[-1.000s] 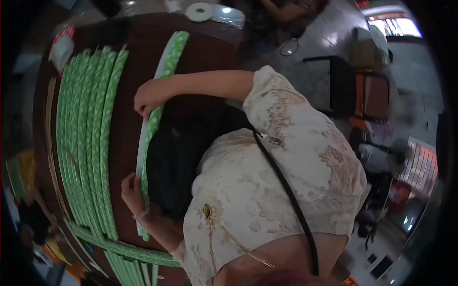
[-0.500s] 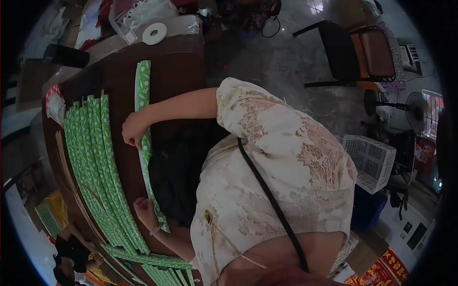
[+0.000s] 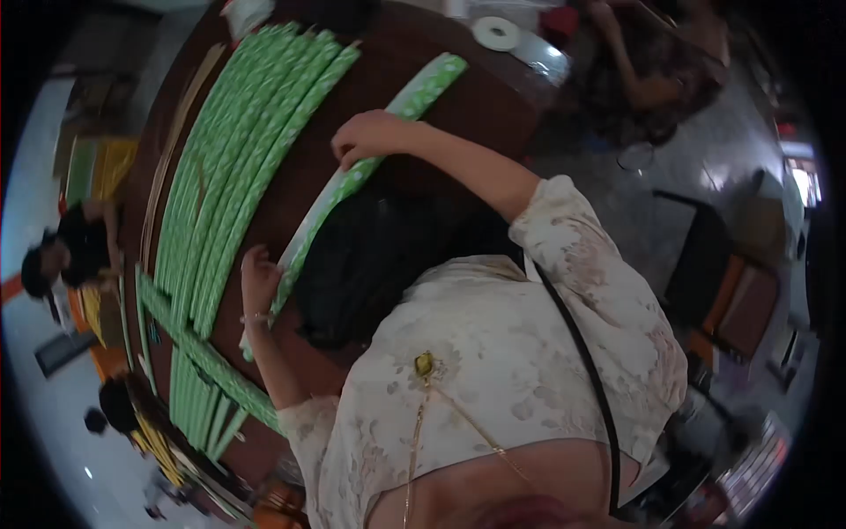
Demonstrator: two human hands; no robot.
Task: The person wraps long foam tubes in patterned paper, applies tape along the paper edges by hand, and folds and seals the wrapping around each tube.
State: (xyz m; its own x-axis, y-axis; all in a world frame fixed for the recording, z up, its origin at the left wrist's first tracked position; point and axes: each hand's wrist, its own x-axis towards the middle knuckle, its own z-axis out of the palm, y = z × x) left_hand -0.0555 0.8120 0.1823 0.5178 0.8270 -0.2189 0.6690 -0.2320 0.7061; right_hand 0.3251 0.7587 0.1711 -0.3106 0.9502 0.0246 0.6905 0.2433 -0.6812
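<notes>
A long green-and-white patterned strip [image 3: 427, 88], flat and pale along one side, lies diagonally across the dark table in front of my body. My right hand [image 3: 374, 138] is over its upper half, fingers bent together and fingertips down at the strip's edge. Lower down, my left hand [image 3: 260, 280], with a bracelet at the wrist, is beside the strip. Its fingers are loosely curled with thumb apart, and nothing shows in them; whether it touches the strip is unclear. Left of the strip lie several long green patterned rolls [image 3: 238, 167] side by side.
More green rolls [image 3: 207, 357] lie crosswise at the table's lower left. Thin brown sticks [image 3: 172, 145] run along the far side. A white tape roll [image 3: 496, 34] sits at the top. Other people [image 3: 88, 242] are at the left and upper right; a chair [image 3: 736, 304] stands at right.
The view has swung round, so table and strip now slant to the right. My left hand is raised a little more, its fingers pointing up; my right hand stays on the strip.
</notes>
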